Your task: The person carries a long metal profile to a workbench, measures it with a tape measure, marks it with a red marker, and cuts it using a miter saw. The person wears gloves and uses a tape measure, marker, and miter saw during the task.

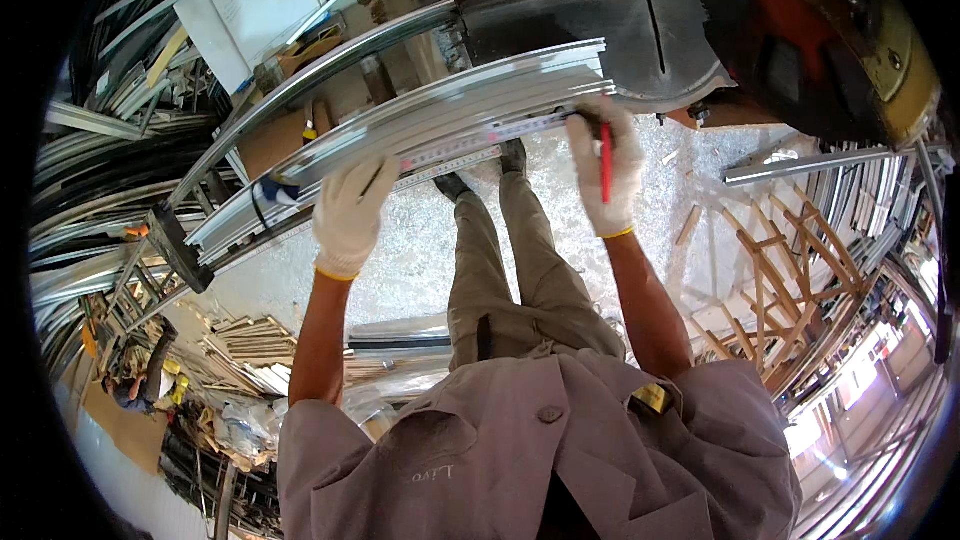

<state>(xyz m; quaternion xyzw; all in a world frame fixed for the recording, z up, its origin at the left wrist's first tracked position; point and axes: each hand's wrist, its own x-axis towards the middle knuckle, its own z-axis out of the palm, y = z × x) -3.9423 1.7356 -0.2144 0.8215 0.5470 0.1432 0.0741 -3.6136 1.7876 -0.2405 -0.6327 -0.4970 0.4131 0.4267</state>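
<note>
A bundle of long silvery metal profiles lies slantwise across the saw's support rail. Along its near edge runs the marked blade of a tape measure, stretched between my two hands. My left hand, in a white knitted glove with a yellow cuff, is closed at the left end of the blade against the profiles; its fingertips are partly hidden. In a matching glove, my right hand is closed by the profiles' right end. It holds a red pen, and something dark shows at its fingers.
A large saw with a red and yellow housing stands at the upper right, beside its grey slotted table. Stacks of long profiles crowd the left. A wooden rack stands at right. White papers lie at the upper left.
</note>
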